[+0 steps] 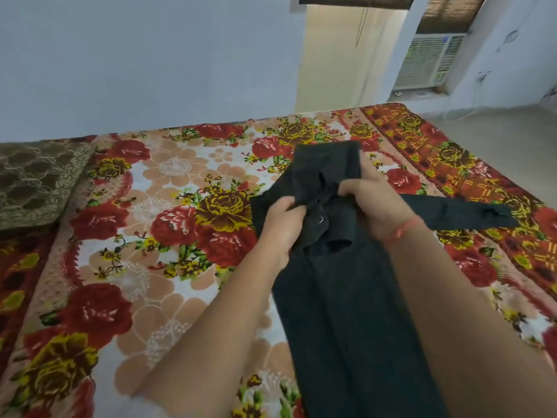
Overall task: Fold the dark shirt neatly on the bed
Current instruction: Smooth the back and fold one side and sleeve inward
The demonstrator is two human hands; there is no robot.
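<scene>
Both hands, the left hand [283, 220] and right hand [372, 203], grip the dark shirt [340, 297] bunched near its collar over the flowered bed [168, 224], and with one sleeve [464, 211] trailing rightward, the fold could easily come out crooked.

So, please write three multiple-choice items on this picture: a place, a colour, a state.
1. The free sleeve of the dark shirt lies: A) stretched right on the floral bedspread; B) on the floor; C) tucked under the shirt.
2. The thread on the right wrist is: A) blue; B) red; C) green.
3. The shirt is gripped by: A) one hand; B) neither hand; C) both hands.
Key: 1A, it lies over the flowers; 2B, the band shows red; 3C, left hand and right hand curl into the cloth.
</scene>
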